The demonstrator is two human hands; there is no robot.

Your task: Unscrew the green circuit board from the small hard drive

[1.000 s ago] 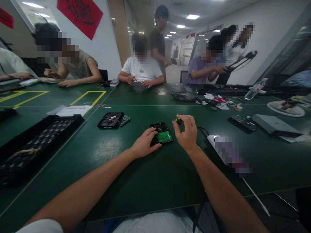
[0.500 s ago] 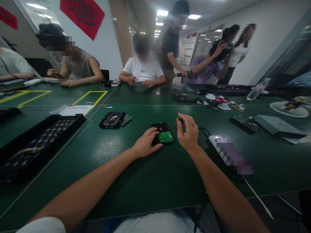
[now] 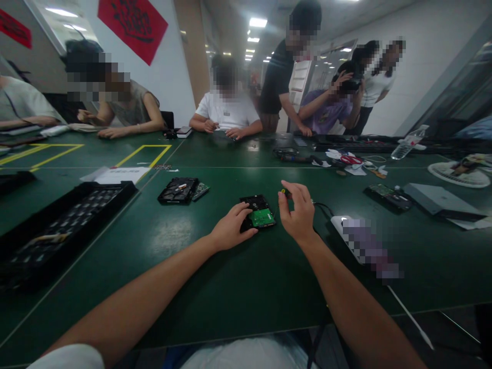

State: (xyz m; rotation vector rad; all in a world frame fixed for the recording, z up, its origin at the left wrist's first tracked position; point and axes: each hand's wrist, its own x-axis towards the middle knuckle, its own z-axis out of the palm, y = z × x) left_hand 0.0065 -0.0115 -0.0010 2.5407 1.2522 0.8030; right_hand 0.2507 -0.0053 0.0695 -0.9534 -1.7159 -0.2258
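A hard drive (image 3: 262,218) lies on the table with its green circuit board facing up. My left hand (image 3: 231,226) grips its left side, fingers at the far edge and thumb near the front. My right hand (image 3: 298,210) is closed around a small black-and-yellow screwdriver (image 3: 283,191), held just right of the drive. The thin shaft points down toward the drive's right edge; its tip is too small to make out. To the left sits another opened black drive (image 3: 178,190), with a loose circuit board (image 3: 200,191) beside it.
A long black tray (image 3: 73,225) stands at the left. To the right are a white power strip (image 3: 346,237), another drive (image 3: 388,198), a grey metal box (image 3: 442,200) and a water bottle (image 3: 409,143). Several people sit or stand across the green table (image 3: 246,287).
The screwdriver's handle has turned or tilted slightly in my right hand, its yellow end showing differently. My left hand stays on the drive. Across the table, a standing person has leaned rightward.
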